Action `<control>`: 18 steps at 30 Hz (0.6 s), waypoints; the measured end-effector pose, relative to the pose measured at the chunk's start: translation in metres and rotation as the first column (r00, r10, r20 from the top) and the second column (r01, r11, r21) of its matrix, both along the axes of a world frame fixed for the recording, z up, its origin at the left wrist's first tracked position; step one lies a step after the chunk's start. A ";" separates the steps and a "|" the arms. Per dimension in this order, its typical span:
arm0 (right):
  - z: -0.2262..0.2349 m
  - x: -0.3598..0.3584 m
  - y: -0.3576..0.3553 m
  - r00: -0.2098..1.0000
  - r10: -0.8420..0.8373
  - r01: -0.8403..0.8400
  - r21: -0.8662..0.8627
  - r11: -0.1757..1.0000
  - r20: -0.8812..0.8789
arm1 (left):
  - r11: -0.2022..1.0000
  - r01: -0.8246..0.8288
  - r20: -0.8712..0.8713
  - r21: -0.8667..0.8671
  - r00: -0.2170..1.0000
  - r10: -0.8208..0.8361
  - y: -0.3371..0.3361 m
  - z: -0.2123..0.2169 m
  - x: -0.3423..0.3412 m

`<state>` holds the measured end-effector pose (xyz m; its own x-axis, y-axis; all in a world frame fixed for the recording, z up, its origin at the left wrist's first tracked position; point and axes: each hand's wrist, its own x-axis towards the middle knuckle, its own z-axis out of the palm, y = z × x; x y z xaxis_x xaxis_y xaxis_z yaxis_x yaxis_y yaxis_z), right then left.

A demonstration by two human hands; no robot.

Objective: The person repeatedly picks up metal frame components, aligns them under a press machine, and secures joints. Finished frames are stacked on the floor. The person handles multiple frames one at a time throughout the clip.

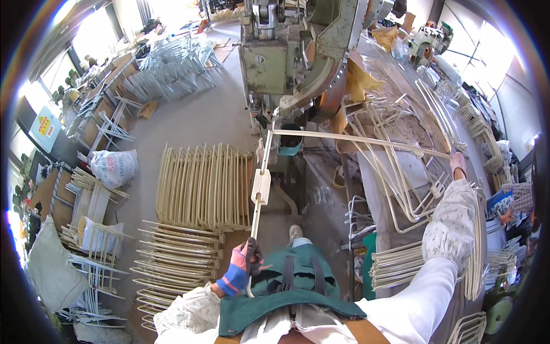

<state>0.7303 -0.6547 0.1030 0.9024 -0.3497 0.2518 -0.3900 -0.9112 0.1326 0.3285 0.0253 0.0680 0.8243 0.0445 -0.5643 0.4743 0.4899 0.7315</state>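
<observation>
My left hand (242, 266), in a striped blue and coral glove with dark fingers, is closed round the near end of a cream metal tube frame (361, 139). From there one leg runs up to a corner under the head of a green press machine (266, 69). The other leg stretches right to my right hand (458, 163), whose pink-gloved fingers are closed at its end. A pale block-shaped piece (261, 186) sits along the left leg, between my left hand and the machine. Whether the machine's tool touches the frame's corner, I cannot tell.
Left of the machine stand stacked cream tube frames (200, 186), with more bars (177, 252) nearer me. A covered table (389, 229) at right carries loose frames (395, 172). White sacks (114, 167) and grey metal frames (172, 69) lie further left.
</observation>
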 end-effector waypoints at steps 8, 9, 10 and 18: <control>0.046 -0.016 -0.071 0.970 -0.224 0.221 0.043 0.974 0.093 | 0.999 0.037 0.006 -0.003 0.999 -0.037 -0.010 0.018 0.055; 0.043 -0.009 -0.072 0.969 -0.229 0.225 0.056 0.973 0.090 | 0.999 0.043 -0.010 0.012 0.999 -0.043 -0.009 0.019 0.061; 0.038 0.002 -0.072 0.968 -0.233 0.228 0.064 0.971 0.088 | 0.999 0.046 -0.027 0.028 0.999 -0.046 -0.008 0.020 0.067; 0.016 0.084 -0.161 0.986 -0.119 0.127 -0.067 0.990 0.114 | 0.999 0.052 0.003 -0.002 0.999 -0.052 -0.015 0.017 0.105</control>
